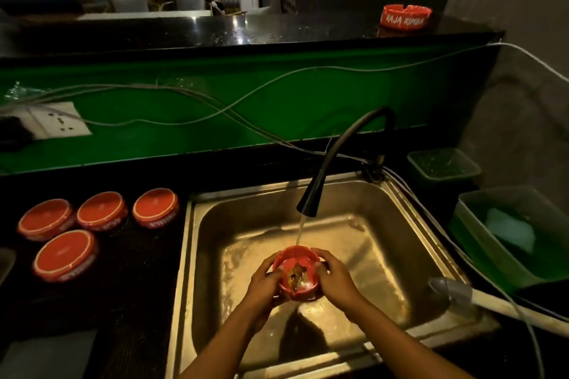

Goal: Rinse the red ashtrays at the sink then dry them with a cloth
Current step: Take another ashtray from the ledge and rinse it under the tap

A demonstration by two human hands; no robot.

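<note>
While water runs from the black curved faucet (320, 191), both hands cup the round red ashtray (297, 272) over the steel sink (409, 224), mouth up, dirty: left hand (263, 284) fingers curled on the left rim, right hand (334, 278) on the right. Stream lands on the far rim, so likely a tilt away next.

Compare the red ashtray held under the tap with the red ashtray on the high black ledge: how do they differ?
The red ashtray in the sink is gripped by the left hand and right hand; the red ashtray on the black ledge stands free. The held one tilts toward the camera, showing debris inside; the ledge one sits level, showing white lettering. Water hits only the held one. Both are round, red and notched.
</note>
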